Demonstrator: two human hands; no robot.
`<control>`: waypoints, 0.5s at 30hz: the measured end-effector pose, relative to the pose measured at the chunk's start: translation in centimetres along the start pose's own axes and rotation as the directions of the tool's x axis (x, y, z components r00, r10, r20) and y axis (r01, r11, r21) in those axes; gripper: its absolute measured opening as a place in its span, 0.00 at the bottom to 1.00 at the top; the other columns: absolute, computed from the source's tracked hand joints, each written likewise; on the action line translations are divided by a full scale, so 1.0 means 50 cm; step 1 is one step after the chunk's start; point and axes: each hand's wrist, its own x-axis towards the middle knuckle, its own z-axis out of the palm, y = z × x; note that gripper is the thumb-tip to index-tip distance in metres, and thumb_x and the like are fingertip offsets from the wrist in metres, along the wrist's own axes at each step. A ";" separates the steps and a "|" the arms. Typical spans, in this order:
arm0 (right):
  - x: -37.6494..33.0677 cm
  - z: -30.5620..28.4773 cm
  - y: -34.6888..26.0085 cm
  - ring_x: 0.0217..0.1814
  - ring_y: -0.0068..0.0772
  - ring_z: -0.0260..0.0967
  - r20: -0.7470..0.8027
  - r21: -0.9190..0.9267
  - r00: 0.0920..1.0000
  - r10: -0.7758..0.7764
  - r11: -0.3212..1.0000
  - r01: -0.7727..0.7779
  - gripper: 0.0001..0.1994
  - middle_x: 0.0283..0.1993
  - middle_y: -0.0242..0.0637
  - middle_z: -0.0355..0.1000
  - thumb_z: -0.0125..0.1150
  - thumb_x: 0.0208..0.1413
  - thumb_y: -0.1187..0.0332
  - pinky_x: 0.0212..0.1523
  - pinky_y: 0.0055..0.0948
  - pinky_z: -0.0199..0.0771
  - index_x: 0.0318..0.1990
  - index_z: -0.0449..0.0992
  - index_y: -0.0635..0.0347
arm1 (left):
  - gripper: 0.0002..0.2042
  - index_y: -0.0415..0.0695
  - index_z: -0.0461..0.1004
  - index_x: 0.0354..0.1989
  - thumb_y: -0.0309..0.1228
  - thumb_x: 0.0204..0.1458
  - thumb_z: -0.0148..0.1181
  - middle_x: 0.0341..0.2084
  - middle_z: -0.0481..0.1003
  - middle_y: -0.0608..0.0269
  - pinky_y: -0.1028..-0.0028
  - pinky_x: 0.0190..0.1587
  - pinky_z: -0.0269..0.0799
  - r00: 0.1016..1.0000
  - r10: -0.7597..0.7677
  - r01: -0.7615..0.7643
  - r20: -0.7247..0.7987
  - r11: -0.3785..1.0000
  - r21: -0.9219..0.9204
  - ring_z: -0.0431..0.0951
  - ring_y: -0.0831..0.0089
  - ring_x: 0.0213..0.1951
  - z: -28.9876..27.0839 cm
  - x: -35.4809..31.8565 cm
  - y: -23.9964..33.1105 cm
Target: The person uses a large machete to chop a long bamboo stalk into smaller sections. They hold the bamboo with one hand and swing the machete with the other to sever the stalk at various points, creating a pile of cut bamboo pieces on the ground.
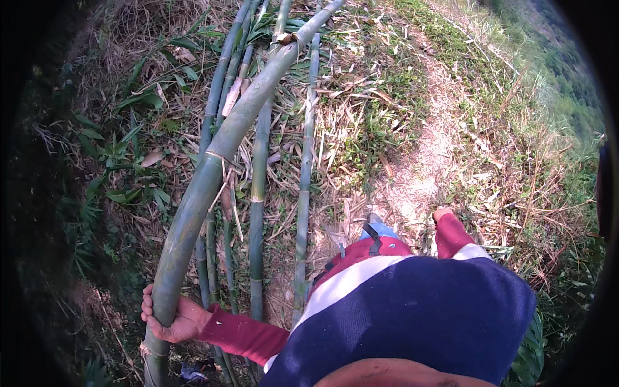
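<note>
A thick green bamboo pole (200, 197) slants across the view, its near end low on the left and its thinner end up at the top edge. My left hand (174, 317) wraps around it near the lower end, thumb and fingers on either side. My right hand (443, 214) hangs at my right side, away from the bamboo. It looks closed, seen from above with most of its fingers hidden; what it holds, if anything, does not show. Red cuffs cover both wrists.
Several thinner bamboo poles (256, 222) lie lengthwise on the ground under and beside the thick one. Dry leaves and a bare dirt path (432, 151) stretch ahead on the right. Green leafy plants (145, 100) grow at left; grass borders a wooded slope (561, 71) at upper right.
</note>
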 end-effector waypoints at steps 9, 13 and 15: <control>-0.361 -0.003 0.012 0.48 0.51 0.74 -0.195 0.411 0.972 -0.134 0.888 0.205 0.24 0.42 0.54 0.76 0.65 0.46 0.65 0.53 0.39 0.73 0.51 0.72 0.67 | 0.06 0.48 0.73 0.37 0.33 0.52 0.59 0.28 0.70 0.70 0.59 0.62 0.60 0.948 0.135 -0.133 0.290 0.991 -0.026 0.71 0.69 0.41 0.069 0.031 0.042; -0.477 -0.109 -0.117 0.31 0.33 0.73 -0.226 0.774 0.953 -0.203 0.556 0.302 0.19 0.31 0.40 0.74 0.67 0.45 0.67 0.33 0.33 0.76 0.45 0.73 0.65 | 0.09 0.47 0.75 0.40 0.38 0.57 0.58 0.32 0.76 0.66 0.57 0.61 0.66 0.947 0.277 -0.276 0.165 0.961 -0.035 0.75 0.67 0.41 0.100 0.037 0.046; -0.494 -0.156 -0.179 0.27 0.25 0.70 -0.338 0.821 0.896 -0.290 0.376 0.431 0.16 0.30 0.34 0.72 0.66 0.48 0.70 0.28 0.28 0.73 0.44 0.72 0.63 | 0.09 0.46 0.75 0.37 0.38 0.57 0.57 0.29 0.73 0.68 0.55 0.56 0.70 0.960 0.207 -0.198 0.189 0.978 -0.066 0.75 0.67 0.39 0.096 0.049 0.032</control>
